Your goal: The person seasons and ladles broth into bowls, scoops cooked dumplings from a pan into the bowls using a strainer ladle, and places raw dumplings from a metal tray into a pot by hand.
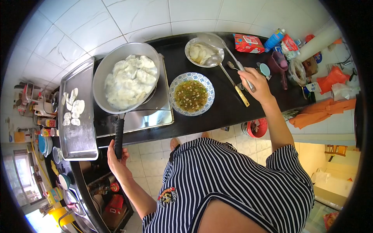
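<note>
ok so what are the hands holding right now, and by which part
The left hand holds the pan by the end of its black handle; the right hand holds a long metal utensil by its handle.

Patterned bowl [210, 95] on black counter [227, 103]

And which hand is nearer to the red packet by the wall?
The right hand, holding a metal handle just this side of the red packet. The left hand is farther away leftward, at the black pan handle.
</note>
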Tool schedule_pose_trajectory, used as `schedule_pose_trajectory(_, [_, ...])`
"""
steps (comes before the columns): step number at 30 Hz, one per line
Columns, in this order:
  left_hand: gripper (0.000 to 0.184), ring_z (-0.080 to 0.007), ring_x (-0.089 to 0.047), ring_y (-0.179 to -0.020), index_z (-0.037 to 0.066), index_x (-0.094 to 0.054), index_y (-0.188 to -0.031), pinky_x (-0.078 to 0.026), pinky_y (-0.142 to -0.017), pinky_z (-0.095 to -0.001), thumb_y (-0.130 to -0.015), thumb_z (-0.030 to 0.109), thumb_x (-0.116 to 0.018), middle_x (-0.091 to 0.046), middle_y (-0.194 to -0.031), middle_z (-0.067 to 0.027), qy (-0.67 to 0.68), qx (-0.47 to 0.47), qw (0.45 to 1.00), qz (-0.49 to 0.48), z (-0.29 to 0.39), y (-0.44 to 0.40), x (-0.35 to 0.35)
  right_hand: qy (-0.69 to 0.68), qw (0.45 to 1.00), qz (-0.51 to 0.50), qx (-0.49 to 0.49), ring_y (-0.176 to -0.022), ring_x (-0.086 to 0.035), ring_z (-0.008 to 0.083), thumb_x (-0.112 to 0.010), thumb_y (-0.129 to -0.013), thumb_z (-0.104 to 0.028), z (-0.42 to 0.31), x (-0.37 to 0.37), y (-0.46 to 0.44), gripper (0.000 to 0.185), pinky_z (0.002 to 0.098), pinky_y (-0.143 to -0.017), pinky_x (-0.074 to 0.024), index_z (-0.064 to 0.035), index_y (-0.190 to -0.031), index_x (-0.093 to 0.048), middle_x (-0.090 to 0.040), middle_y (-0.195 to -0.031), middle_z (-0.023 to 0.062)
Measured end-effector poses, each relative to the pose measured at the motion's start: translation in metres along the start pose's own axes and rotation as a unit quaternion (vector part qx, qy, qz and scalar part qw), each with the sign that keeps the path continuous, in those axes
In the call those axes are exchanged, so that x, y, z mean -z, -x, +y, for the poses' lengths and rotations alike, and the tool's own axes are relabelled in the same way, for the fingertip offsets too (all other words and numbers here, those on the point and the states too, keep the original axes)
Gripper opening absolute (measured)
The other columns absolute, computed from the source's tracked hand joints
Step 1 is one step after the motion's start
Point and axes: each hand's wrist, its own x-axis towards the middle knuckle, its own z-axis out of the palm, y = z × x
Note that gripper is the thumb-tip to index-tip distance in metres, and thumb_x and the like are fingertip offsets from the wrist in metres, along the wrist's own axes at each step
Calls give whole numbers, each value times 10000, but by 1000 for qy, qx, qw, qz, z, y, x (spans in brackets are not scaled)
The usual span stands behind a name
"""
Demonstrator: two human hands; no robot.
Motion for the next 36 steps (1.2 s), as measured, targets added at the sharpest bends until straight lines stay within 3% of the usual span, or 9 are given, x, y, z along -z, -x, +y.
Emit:
schedule_pose_trajectory(2, [512,-98,-569,-683,6,-532,-1302,-455,-625,-225,-994,405,-443,-592,-779,-34,-10,3,1000,-8,1,-1,0,35,998,-51,20,-780,-661,292,-695,-798,2,-10,4,-2,319,333,-676,-538,-117,-1090,-647,-642,-1012,135])
schedule_pose_trajectory(10, [498,-67,-503,-609,56,-574,-1276,-399,-581,-208,-986,443,-456,-542,-689,7,-57,1,998,-18,6,-1,5,-215,969,125,1,-824,-672,219,-648,-838,22,-92,-34,-60,203,302,-733,-531,-27,-1035,-655,-692,-934,128])
schedule_pose_trajectory(16, [437,-58,-468,-650,23,-592,-1246,-350,-572,-209,-998,365,-481,-551,-818,20,-71,0,997,-30,3,-6,12,-190,968,11,164,-779,-658,242,-683,-811,-15,-117,-121,-107,351,318,-621,-528,-144,-1131,-617,-622,-1002,85])
schedule_pose_trajectory(24, [494,-70,-495,-623,28,-572,-1268,-386,-578,-220,-994,423,-457,-552,-717,0,-66,1,997,-46,-1,-13,15,-165,967,-79,176,-772,-654,221,-689,-808,1,-104,-153,-136,305,306,-654,-541,-108,-1088,-634,-635,-967,92])
schedule_pose_trajectory(28, [491,-69,-495,-625,30,-572,-1272,-385,-577,-218,-995,418,-453,-553,-719,-2,-64,-13,996,-52,-3,-13,14,-229,969,-15,89,-797,-678,169,-631,-890,-49,-117,-137,-136,157,273,-645,-543,-28,-1042,-663,-674,-895,80])
schedule_pose_trajectory(30, [492,-68,-493,-627,29,-573,-1272,-383,-576,-218,-995,417,-452,-552,-718,-2,-62,-16,997,-50,0,-12,15,-347,917,-21,-197,-777,-696,172,-594,-935,-108,-125,-125,-136,167,260,-646,-559,8,-1036,-658,-679,-935,73])
schedule_pose_trajectory(31, [477,-66,-481,-691,7,-570,-1270,-379,-619,-213,-1000,385,-463,-572,-840,1,-56,-1,996,-70,4,-11,16,-369,896,-14,-247,-753,-707,187,-575,-957,-167,-127,-122,-138,224,255,-643,-568,28,-1037,-652,-680,-943,89])
schedule_pose_trajectory(32, [462,-64,-469,-756,-16,-567,-1268,-375,-662,-208,-1005,352,-474,-592,-962,3,-49,14,995,-90,6,-11,17,-384,878,-18,-285,-737,-705,192,-602,-940,-200,-125,-118,-138,254,265,-631,-569,31,-1037,-649,-679,-915,107])
schedule_pose_trajectory(36, [442,-67,-452,-661,-19,-568,-1264,-355,-591,-221,-1008,327,-467,-552,-795,4,-42,12,994,-97,11,-9,14,-415,850,-12,-325,-672,-703,210,-625,-907,-198,-130,-108,-142,253,276,-577,-577,38,-994,-651,-678,-867,127])
